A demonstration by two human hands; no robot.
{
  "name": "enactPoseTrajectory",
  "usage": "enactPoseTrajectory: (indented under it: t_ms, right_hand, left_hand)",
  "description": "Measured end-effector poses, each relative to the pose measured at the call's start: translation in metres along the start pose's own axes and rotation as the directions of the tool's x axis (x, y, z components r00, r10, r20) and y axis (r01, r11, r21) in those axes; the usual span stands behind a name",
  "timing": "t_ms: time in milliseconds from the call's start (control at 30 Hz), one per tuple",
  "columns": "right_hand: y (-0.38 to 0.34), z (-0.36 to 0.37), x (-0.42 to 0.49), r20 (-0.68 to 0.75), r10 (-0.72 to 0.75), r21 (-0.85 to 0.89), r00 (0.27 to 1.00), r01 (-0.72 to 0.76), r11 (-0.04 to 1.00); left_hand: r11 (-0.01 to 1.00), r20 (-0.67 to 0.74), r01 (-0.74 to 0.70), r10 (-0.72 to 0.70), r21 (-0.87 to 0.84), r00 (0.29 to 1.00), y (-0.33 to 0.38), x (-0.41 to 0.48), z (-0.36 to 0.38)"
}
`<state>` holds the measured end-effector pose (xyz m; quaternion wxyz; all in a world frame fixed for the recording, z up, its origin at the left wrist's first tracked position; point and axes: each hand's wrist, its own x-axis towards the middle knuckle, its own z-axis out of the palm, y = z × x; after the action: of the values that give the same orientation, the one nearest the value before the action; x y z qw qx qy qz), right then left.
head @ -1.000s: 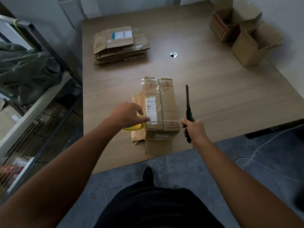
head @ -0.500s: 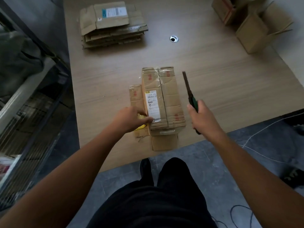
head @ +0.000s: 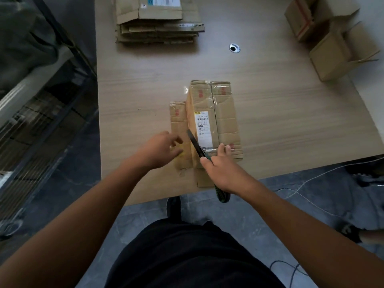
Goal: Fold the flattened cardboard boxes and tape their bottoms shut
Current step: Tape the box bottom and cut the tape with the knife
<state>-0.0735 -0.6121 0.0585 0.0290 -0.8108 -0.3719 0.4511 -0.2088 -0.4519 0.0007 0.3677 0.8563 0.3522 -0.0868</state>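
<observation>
Brown wood with thin lines makes up the big table [head: 291, 113] in front of me. The box [head: 226, 121] sits close to the near edge, right in front of me. It is long, and its long side runs away from me, leaning a little to the left at the far end. Shiny clear tape [head: 214, 104] runs down the middle line on top, next to a white label [head: 203, 127]. One loose flap [head: 178, 121] lies flat on the left, and one more flap [head: 202, 178] sticks out toward me.

My right hand [head: 223, 173] is wrapped tight round the green handle of a knife [head: 196, 145], with my fingertips on the near end of the box. The dark blade points away from me and to the left, toward my left hand [head: 158, 150]. That hand is blurry, but its fingers curl over a yellow tape roll [head: 180, 153] beside the box.

Far off on the left is a pile of flat cardboard [head: 158, 23], with wavy edges showing. Far off on the right stand two folded boxes [head: 336, 50] with their flaps open. I cannot see inside them. A small round hole [head: 234, 48] is in the table between them.
</observation>
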Motion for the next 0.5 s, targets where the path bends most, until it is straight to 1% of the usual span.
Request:
enactPoseTrajectory:
  t_ms: [33,67,167,233,300,333,400,433,500]
  right_hand:
    - [0.0,0.002,-0.002,0.015,0.007,-0.003,1.0,-0.007,1.0]
    - [0.001,0.006,-0.003,0.017,0.009,-0.002,1.0,-0.009,1.0]
    - [0.002,0.013,0.002,-0.014,0.015,-0.02,1.0,-0.016,1.0]
    - [0.002,0.022,0.008,-0.005,0.031,-0.115,1.0,-0.031,0.993]
    - [0.007,0.032,0.012,-0.003,0.043,-0.242,0.999,-0.042,0.969]
    - [0.011,0.035,0.014,-0.016,0.043,-0.268,0.999,-0.046,0.962]
    - [0.018,0.038,0.01,-0.061,0.0,-0.241,0.998,-0.014,0.97]
    - [0.022,0.038,0.008,-0.091,-0.04,-0.211,0.995,0.02,0.977]
    - [0.03,0.037,0.001,-0.176,-0.136,-0.126,0.975,0.115,0.985]
  left_hand:
    - [0.998,-0.021,0.019,-0.017,0.056,1.0,-0.003,0.003,0.002]
    - [0.998,-0.027,0.032,-0.03,0.058,0.999,-0.006,0.005,0.003]
    - [1.0,-0.014,0.02,-0.02,-0.018,1.0,-0.009,0.006,0.007]
    - [0.999,-0.033,-0.012,0.011,-0.03,0.999,-0.005,0.002,0.008]
    - [0.997,-0.083,-0.065,0.06,-0.051,0.995,0.001,-0.009,0.011]
    - [0.995,-0.118,-0.088,0.082,-0.048,0.99,0.003,-0.015,0.012]
    - [0.994,-0.166,-0.105,0.108,0.023,0.98,0.004,-0.031,0.015]
    - [0.992,-0.168,-0.089,0.102,0.085,0.981,-0.001,-0.04,0.017]
    - [0.971,-0.171,-0.007,0.049,0.237,0.984,-0.022,-0.057,0.023]
